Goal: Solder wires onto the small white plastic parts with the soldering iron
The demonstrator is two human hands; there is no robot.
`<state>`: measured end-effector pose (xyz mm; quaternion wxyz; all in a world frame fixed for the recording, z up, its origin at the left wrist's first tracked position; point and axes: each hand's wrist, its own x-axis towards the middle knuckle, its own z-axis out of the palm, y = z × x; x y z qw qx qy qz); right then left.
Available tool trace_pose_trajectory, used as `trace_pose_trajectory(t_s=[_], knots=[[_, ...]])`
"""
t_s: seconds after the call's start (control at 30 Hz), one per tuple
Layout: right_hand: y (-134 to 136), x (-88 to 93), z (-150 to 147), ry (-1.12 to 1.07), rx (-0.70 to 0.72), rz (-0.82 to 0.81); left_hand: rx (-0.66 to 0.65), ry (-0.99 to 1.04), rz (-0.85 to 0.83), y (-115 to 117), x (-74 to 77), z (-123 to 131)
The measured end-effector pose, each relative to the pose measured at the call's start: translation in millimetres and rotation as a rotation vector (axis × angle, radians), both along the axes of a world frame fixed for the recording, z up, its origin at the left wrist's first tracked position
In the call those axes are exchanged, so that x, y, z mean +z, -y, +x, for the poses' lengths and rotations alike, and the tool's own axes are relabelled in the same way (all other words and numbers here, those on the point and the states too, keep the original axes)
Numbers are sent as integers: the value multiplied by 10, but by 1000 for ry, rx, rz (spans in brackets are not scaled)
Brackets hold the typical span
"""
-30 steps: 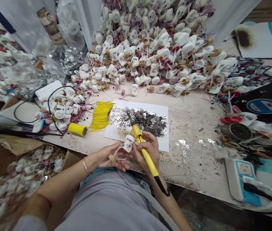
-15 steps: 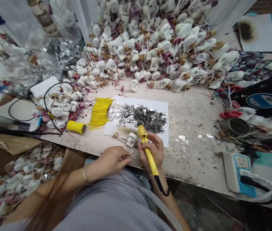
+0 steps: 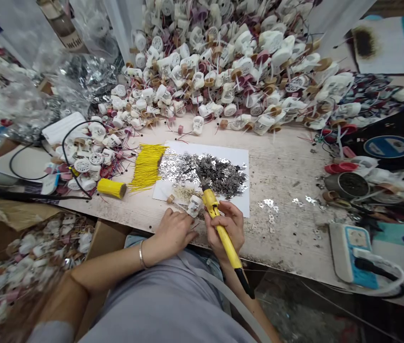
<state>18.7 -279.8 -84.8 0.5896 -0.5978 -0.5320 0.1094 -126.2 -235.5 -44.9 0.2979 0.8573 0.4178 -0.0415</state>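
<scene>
My right hand [image 3: 227, 227] is closed around a yellow-handled soldering iron [image 3: 219, 224], its tip pointing up over a heap of small silver metal pieces [image 3: 209, 172] on a white sheet [image 3: 239, 159]. My left hand [image 3: 175, 228] rests at the table's front edge with its fingers curled, touching a small white plastic part [image 3: 194, 206] that lies on the sheet's near corner. A tan disc [image 3: 169, 198] on a thin wire lies just left of that part. What the left fingers pinch, if anything, is hidden.
A bundle of yellow wires [image 3: 148, 165] and a yellow roll [image 3: 111, 188] lie left of the sheet. A large pile of white parts [image 3: 230, 71] fills the back. A power strip [image 3: 351, 252] sits at right, a box of parts [image 3: 44, 252] at lower left.
The white part went from being held in my hands above my lap down onto the sheet's corner. My left hand moved forward to it; the iron stayed in my right hand.
</scene>
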Motion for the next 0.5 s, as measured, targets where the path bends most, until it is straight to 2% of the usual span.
trace_pose_trajectory(t_s=[0.07,0.17,0.23,0.37,0.5], knots=[[21,1,10,-15,-27,1,1,-28,-41,32,-21,34],[72,-7,38,-83,-47,-4,105,136,-102,13,11,-43],[89,-11,18,-168,5,-17,174,269,-104,-20,56,-133],[20,33,-141,-338,151,-94,208,406,-105,-55,98,-229],[-56,103,-252,-272,68,-116,390,431,-193,-71,42,-216]])
